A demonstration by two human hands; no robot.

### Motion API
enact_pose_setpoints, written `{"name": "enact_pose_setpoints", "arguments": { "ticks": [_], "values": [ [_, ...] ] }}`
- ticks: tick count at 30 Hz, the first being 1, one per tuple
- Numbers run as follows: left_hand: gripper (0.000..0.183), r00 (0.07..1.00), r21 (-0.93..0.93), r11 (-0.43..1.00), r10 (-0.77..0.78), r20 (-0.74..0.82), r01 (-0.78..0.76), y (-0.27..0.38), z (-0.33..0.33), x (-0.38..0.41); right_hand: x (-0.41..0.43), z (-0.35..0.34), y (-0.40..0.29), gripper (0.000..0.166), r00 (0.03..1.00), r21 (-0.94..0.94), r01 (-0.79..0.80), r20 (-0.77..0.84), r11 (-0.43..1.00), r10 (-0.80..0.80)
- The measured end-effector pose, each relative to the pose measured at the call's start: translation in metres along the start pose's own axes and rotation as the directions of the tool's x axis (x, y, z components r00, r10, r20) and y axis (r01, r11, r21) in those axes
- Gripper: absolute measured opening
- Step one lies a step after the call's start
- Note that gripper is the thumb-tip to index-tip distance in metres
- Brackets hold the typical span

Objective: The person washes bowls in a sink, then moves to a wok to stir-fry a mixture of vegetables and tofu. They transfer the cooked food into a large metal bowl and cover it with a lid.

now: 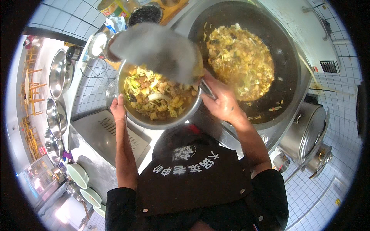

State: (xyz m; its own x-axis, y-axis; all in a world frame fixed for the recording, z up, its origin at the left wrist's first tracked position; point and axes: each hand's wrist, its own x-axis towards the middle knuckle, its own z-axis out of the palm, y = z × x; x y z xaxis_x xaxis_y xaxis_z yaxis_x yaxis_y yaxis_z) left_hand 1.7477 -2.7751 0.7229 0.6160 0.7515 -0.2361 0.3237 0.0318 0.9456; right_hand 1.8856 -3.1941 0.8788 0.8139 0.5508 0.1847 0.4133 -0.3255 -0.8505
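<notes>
My left hand (118,108) grips the left rim of a deep round metal pot (162,126). Chopped cabbage and other cooked pieces (157,99) fill its lower part. In my right hand (222,101) is the metal handle of a broad-headed cooking utensil (156,50). Its head is blurred above the pot's far side, hiding part of the rim; whether it is a ladle or a spatula I cannot tell. To the right sits a large dark wok (284,72), with a wide pool of chopped vegetables in yellowish broth (240,63) inside it.
A steel stove top (177,21) surrounds the wok. Behind the pot stand a bowl of white contents (98,44) and a dark-filled pan (144,16). Metal basins (57,73) and pale green bowls (78,174) line the left. A lidded stockpot (303,130) is at right.
</notes>
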Motion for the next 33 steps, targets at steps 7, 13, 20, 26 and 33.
{"name": "enact_pose_setpoints", "arguments": {
  "ticks": [7, 13, 20, 26, 33],
  "values": [
    [0.023, 0.999, 0.028, 1.000, -0.012, 0.031, 0.011, -0.032, -0.024, 0.020, -0.055, -0.050, 0.027, 0.074, 0.842, 0.189, -0.428, -0.272, 0.884, 0.466],
    [0.026, 0.998, 0.049, 0.998, -0.037, 0.047, 0.035, -0.016, -0.011, 0.011, -0.162, -0.128, 0.115, 0.077, 0.453, 0.240, -0.786, -0.403, 0.569, 0.795],
    [0.026, 0.993, 0.031, 0.995, -0.099, 0.064, 0.097, -0.010, -0.013, 0.007, -0.273, -0.205, 0.269, 0.073, 0.336, 0.011, -0.899, -0.623, 0.437, 0.707],
    [0.029, 0.988, 0.098, 0.984, -0.154, 0.019, 0.152, 0.007, -0.001, -0.004, -0.275, -0.211, 0.332, 0.075, 0.521, -0.433, -0.852, -0.633, 0.296, 0.573],
    [0.032, 0.990, 0.114, 0.983, -0.142, -0.016, 0.143, 0.002, -0.002, -0.006, -0.175, -0.004, 0.293, 0.049, -0.014, 0.696, -0.701, -0.235, 0.158, 0.972]
  ]
}}
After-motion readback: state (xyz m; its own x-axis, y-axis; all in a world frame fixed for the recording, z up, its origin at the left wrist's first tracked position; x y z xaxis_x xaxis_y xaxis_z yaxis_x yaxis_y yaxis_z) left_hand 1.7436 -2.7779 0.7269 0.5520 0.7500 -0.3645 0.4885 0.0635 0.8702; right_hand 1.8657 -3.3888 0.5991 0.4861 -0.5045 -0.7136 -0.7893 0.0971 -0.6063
